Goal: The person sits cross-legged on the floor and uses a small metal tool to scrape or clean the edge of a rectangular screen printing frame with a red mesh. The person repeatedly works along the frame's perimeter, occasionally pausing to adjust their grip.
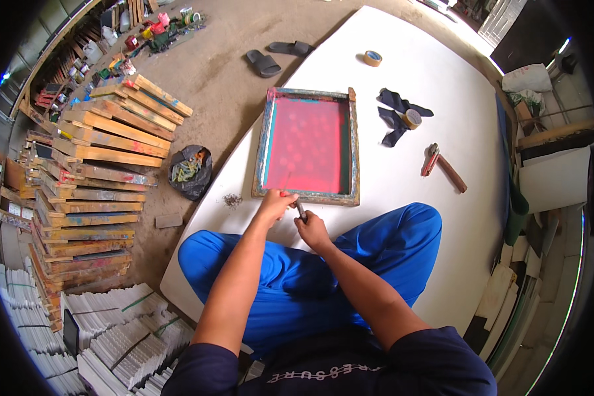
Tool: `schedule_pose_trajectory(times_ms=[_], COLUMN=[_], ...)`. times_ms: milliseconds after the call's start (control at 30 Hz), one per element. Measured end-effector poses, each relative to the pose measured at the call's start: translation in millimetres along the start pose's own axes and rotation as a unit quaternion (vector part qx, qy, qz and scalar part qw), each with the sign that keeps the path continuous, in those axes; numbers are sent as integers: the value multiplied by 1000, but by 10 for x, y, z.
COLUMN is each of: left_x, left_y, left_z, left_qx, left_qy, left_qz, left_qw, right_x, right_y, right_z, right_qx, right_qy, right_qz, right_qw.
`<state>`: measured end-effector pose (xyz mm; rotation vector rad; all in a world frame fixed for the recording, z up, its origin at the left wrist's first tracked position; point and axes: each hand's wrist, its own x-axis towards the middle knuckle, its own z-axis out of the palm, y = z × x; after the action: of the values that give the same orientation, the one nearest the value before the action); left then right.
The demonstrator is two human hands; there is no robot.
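A wooden screen-printing frame [354, 155] with paint-stained edges and pink mesh lies flat on the white board before my knees. At its near edge my left hand [276, 206] is closed around a slim tool with a red end [285, 194]; most of it is hidden by the fingers. My right hand [313, 231] grips a short dark tool [301, 211], whose upper end points at the frame's near rail and comes close to my left fingers. Beside the frame's near left corner lies a small heap of thin metal bits [231, 199].
To the right lie a hammer-like tool [451, 173], dark cloth strips [395, 104] and a tape roll [412, 119]. Another tape roll [373, 59] sits farther off. Sandals [264, 64], a black bag [191, 173] and stacked wooden frames [105, 198] stand left of the board [402, 53].
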<state>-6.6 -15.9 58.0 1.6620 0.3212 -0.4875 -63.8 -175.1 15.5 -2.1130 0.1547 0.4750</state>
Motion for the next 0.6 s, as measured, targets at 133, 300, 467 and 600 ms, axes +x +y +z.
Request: schedule_pose_trajectory(times_ms=[133,300,467,600], left_x=[3,-88,-127,-71], left_y=[-10,18,-149,-436], left_z=[-357,-670,-892,-1097], left_qx=[-58,-126,-112,-136], left_qy=[0,71,143,220], left_qz=[-76,-133,-139,-134], left_qw=[995,980,973,956], right_x=[100,186,315,283], right_y=[-152,-376,-419,-522], right_z=[-13,50,277,358], right_qx=[-26,190,0,-10], right_qy=[-99,-214,-210,-243], right_qz=[-45,-3,-114,-105], right_qw=[994,958,971,964])
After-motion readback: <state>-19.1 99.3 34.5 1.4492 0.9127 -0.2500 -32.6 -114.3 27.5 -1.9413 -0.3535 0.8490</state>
